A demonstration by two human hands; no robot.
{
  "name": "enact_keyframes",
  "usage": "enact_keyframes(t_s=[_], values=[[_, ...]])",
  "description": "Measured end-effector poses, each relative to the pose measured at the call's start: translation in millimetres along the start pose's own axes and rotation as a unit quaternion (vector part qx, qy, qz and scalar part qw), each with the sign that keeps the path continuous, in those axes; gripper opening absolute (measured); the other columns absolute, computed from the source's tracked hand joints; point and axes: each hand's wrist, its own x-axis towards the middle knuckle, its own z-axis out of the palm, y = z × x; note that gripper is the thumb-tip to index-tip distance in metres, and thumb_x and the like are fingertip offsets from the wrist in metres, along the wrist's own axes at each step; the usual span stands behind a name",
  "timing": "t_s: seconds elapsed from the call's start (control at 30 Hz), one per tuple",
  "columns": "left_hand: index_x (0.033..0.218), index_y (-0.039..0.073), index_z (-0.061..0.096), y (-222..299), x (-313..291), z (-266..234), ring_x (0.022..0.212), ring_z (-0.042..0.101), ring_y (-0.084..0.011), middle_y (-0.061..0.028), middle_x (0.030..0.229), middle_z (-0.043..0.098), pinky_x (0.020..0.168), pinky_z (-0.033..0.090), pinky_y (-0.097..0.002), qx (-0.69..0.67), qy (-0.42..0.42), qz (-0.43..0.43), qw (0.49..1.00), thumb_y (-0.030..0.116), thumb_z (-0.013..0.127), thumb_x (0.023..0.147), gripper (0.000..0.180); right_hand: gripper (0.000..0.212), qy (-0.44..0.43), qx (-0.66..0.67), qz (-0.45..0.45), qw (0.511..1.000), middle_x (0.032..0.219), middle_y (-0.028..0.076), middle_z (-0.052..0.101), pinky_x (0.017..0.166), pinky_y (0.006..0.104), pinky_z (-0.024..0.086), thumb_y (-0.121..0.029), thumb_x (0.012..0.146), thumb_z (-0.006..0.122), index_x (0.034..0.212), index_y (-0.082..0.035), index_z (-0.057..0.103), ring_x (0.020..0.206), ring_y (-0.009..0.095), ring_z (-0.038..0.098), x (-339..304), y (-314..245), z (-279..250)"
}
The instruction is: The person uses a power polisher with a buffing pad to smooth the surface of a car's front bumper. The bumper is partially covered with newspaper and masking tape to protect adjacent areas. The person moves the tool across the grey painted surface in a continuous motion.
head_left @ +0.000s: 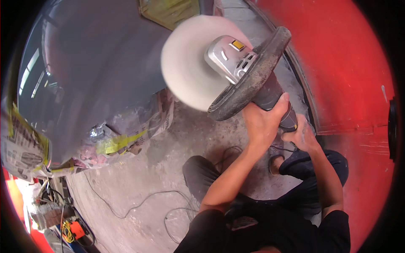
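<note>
An electric polisher is tilted up in front of me, with a dark loop handle around its silver head. Its large white round pad is blurred as if spinning, and its left edge overlaps the glossy grey car panel; whether they touch, I cannot tell. My left hand is wrapped round the dark body below the loop. At the rear end, my right hand grips the tool, its fingers partly hidden.
Masking paper and yellow tape edge the panel. A red panel stands close on the right. A thin cable snakes over the concrete floor. Orange and yellow gear lies at lower left, near my crouched legs' side.
</note>
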Motion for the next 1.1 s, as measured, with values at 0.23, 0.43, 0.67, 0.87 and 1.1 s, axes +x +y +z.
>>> enact_keyframes(t_s=[0.23, 0.43, 0.67, 0.87, 1.1], values=[[0.113, -0.001, 0.067, -16, -32, -61, 0.102, 0.064, -0.0223, -0.0104, 0.110, 0.067, 0.092, 0.050, -0.0369, 0.163, 0.108, 0.009, 0.981, 0.019, 0.084, 0.082, 0.041, 0.056, -0.114, 0.010, -0.036, 0.993, 0.098, 0.021, 0.072, 0.085, 0.0406, 0.054, -0.018, 0.069, 0.080, 0.118, 0.002, 0.065, 0.095, 0.028, 0.071, 20, 11, 68], [0.119, -0.002, 0.061, -18, -51, -135, 0.094, 0.063, -0.0210, -0.0087, 0.105, 0.066, 0.089, 0.052, -0.0349, 0.180, 0.192, 0.038, 0.964, 0.024, 0.086, 0.079, 0.054, 0.043, -0.166, 0.134, -0.152, 0.965, 0.086, 0.012, 0.071, 0.073, 0.0369, 0.053, -0.015, 0.067, 0.083, 0.103, -0.002, 0.065, 0.083, 0.017, 0.068, 47, 15, 179], [0.117, -0.002, 0.065, -12, -32, -150, 0.097, 0.064, -0.0200, -0.0087, 0.108, 0.068, 0.090, 0.051, -0.0349, 0.273, 0.086, -0.006, 0.958, 0.022, 0.087, 0.081, 0.049, 0.053, -0.172, 0.282, -0.130, 0.935, 0.097, 0.015, 0.075, 0.081, 0.0356, 0.056, -0.010, 0.071, 0.079, 0.122, -0.005, 0.066, 0.090, 0.022, 0.071, 52, 31, 235], [0.133, -0.003, 0.055, 3, -28, -173, 0.108, 0.061, -0.0233, -0.0104, 0.120, 0.063, 0.099, 0.048, -0.0381, 0.294, 0.119, -0.025, 0.948, 0.033, 0.091, 0.076, 0.077, 0.046, -0.188, 0.372, -0.116, 0.902, 0.093, 0.014, 0.074, 0.080, 0.0370, 0.055, -0.009, 0.071, 0.076, 0.117, -0.007, 0.067, 0.088, 0.024, 0.072, 47, -1, 259], [0.129, -0.005, 0.056, 23, -35, -196, 0.100, 0.063, -0.0205, -0.0100, 0.113, 0.065, 0.094, 0.051, -0.0355, 0.323, 0.153, 0.131, 0.925, 0.034, 0.089, 0.079, 0.072, 0.042, -0.172, 0.254, -0.268, 0.913, 0.090, 0.013, 0.070, 0.076, 0.0377, 0.054, -0.015, 0.069, 0.081, 0.107, -0.007, 0.066, 0.084, 0.027, 0.069, 59, -29, 270]])
